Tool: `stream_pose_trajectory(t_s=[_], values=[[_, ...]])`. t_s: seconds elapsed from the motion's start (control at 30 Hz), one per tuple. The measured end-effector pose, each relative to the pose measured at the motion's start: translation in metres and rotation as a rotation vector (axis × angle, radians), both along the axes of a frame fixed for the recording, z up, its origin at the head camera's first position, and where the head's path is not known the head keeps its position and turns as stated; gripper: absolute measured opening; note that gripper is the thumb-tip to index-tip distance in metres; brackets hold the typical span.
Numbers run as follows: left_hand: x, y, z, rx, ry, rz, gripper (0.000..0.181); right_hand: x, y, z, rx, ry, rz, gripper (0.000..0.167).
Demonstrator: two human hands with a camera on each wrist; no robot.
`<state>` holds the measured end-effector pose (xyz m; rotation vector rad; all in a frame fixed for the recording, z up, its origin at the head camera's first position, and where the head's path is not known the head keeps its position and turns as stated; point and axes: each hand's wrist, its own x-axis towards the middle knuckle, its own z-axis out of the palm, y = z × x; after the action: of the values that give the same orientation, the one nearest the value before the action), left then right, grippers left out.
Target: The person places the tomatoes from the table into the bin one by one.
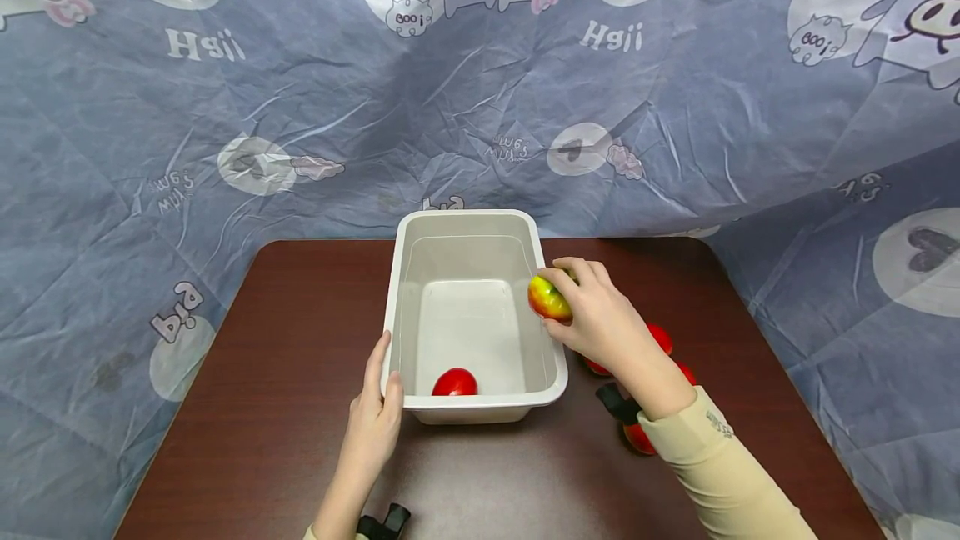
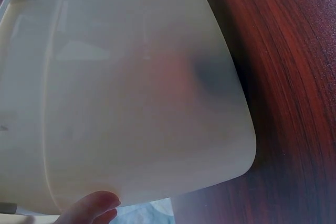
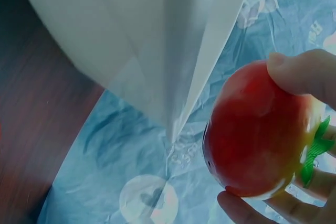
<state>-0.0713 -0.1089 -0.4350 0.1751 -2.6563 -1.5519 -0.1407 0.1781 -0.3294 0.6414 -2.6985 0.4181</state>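
Note:
A light grey plastic bin (image 1: 472, 332) stands on the table. My left hand (image 1: 375, 419) grips its near left rim, and in the left wrist view the thumb (image 2: 92, 208) shows by the bin's edge. My right hand (image 1: 607, 323) holds a glossy red-and-yellow apple-like fruit (image 1: 547, 298) over the bin's right rim. In the right wrist view the fruit (image 3: 257, 129) has a green leaf (image 3: 316, 150), with thumb and fingers around it. Inside the bin, near the front wall, lies a red fruit (image 1: 455, 382), partly hidden by the rim.
Several red fruits (image 1: 660, 337) lie on the dark wood table (image 1: 315, 340) right of the bin, partly hidden by my right arm. A blue patterned cloth (image 1: 450, 107) hangs behind the table. Black straps (image 1: 618, 402) sit at my wrists.

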Motion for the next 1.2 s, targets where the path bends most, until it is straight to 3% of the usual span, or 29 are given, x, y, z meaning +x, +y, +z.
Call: stream_pose_trajectory(t_s=[0.3, 0.57, 1.2], values=[[-0.001, 0.001, 0.0, 0.007, -0.003, 0.001, 0.058, 0.003, -0.017, -0.005, 0.027, -0.013, 0.042, 0.051], [0.0, 0.0, -0.001, 0.004, -0.003, -0.002, 0.058, 0.005, -0.028, -0.012, 0.038, -0.075, 0.059, 0.057], [0.0, 0.0, -0.001, -0.001, 0.014, 0.0, 0.058, 0.01, -0.035, -0.026, 0.022, -0.112, 0.096, 0.057]])
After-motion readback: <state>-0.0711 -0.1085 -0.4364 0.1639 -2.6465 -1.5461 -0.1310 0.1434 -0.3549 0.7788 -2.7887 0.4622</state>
